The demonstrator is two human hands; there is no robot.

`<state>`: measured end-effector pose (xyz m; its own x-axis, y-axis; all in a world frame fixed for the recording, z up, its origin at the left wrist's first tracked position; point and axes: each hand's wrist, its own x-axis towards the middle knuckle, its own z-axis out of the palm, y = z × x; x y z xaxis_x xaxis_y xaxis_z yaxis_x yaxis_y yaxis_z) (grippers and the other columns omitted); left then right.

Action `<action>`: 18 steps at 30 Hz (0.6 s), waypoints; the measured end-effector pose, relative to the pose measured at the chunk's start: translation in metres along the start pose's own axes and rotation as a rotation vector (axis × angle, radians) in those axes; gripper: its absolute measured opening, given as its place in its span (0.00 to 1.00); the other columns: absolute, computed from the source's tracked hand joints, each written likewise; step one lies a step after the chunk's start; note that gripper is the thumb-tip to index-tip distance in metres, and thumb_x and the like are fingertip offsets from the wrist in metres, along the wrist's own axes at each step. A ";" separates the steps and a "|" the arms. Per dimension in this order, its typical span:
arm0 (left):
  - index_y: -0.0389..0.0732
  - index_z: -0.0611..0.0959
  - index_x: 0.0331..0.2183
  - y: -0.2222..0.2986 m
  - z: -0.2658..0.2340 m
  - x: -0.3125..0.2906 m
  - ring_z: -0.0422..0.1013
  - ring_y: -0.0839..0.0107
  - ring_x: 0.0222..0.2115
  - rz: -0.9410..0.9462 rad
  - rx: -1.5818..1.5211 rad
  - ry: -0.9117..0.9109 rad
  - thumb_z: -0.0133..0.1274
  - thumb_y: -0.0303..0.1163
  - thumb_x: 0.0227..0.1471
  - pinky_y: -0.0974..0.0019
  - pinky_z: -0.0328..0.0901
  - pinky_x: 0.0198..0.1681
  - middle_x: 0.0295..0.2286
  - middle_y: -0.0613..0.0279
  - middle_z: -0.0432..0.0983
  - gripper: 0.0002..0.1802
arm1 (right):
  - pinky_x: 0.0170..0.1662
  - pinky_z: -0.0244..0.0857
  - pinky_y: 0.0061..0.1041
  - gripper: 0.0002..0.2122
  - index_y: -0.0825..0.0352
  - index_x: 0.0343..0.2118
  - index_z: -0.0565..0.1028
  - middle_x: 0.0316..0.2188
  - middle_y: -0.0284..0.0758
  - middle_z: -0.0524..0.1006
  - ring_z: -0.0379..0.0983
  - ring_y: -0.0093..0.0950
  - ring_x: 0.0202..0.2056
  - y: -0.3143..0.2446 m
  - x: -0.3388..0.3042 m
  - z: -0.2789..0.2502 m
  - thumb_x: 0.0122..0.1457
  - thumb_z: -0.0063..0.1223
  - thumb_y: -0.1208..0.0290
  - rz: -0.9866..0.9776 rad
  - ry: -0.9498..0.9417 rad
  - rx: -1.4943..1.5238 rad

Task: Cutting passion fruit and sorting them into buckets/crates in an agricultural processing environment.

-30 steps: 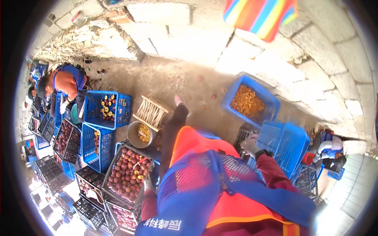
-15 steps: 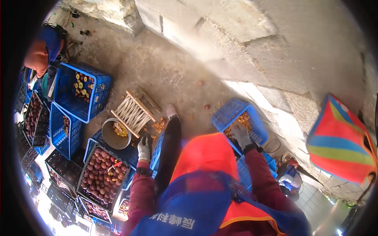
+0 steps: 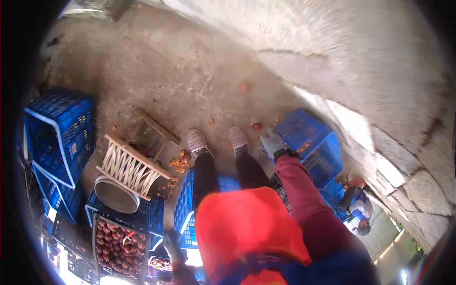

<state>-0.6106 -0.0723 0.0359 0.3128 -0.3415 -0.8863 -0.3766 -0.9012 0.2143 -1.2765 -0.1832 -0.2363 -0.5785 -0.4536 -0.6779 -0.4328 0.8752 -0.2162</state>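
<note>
My right hand (image 3: 271, 144), in a light glove, is beside the near left edge of a blue plastic crate (image 3: 304, 127). Its fingers look apart, and I see nothing held; whether it touches the crate is unclear. Orange-brown pieces (image 3: 304, 147) show inside that crate. My left hand (image 3: 172, 244), also gloved, is low and blurred, between a black crate of dark red round fruit (image 3: 118, 249) and a blue crate (image 3: 186, 209) by my leg. Motion smears its fingers.
A wooden stool with a woven seat (image 3: 134, 164) lies tipped left of my feet, with a metal bucket (image 3: 116, 195) beside it. Orange scraps (image 3: 179, 164) litter the floor. Blue crates (image 3: 59, 137) stand far left. A stone wall (image 3: 351, 71) runs along the right, where another person (image 3: 358, 209) sits.
My view has shifted and both feet now show. My right hand has come out of the blue crate to its left side. My left hand has dropped lower, away from the bucket.
</note>
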 end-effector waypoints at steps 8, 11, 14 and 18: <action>0.42 0.83 0.48 -0.111 0.104 0.045 0.82 0.70 0.36 -0.210 0.092 -0.198 0.57 0.48 0.66 0.62 0.77 0.34 0.40 0.65 0.83 0.20 | 0.43 0.75 0.43 0.19 0.67 0.42 0.82 0.33 0.43 0.86 0.84 0.44 0.36 0.149 0.188 0.166 0.52 0.70 0.58 -0.086 0.358 -0.199; 0.41 0.82 0.51 -0.085 0.092 0.010 0.82 0.68 0.38 -0.318 0.127 -0.159 0.55 0.46 0.67 0.60 0.77 0.37 0.41 0.62 0.83 0.20 | 0.41 0.74 0.42 0.19 0.69 0.39 0.80 0.29 0.40 0.83 0.82 0.41 0.32 0.124 0.146 0.210 0.51 0.71 0.59 0.015 0.354 0.017; 0.40 0.81 0.53 -0.062 0.099 0.016 0.82 0.66 0.40 -0.287 0.125 -0.189 0.53 0.44 0.68 0.58 0.77 0.39 0.42 0.59 0.84 0.20 | 0.41 0.74 0.43 0.20 0.71 0.41 0.79 0.30 0.42 0.82 0.81 0.43 0.35 0.086 0.160 0.182 0.53 0.69 0.61 0.031 0.342 -0.016; 0.39 0.80 0.56 -0.037 0.100 -0.015 0.82 0.63 0.42 -0.248 0.150 -0.154 0.50 0.42 0.70 0.56 0.76 0.43 0.44 0.55 0.84 0.21 | 0.46 0.74 0.48 0.20 0.68 0.50 0.77 0.47 0.51 0.79 0.78 0.50 0.43 -0.036 0.192 0.169 0.58 0.63 0.60 -0.479 0.471 -0.314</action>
<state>-0.6882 -0.0076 0.0001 0.2799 -0.0622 -0.9580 -0.4337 -0.8985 -0.0684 -1.2548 -0.2731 -0.4776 -0.4816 -0.8595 -0.1711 -0.8488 0.5061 -0.1532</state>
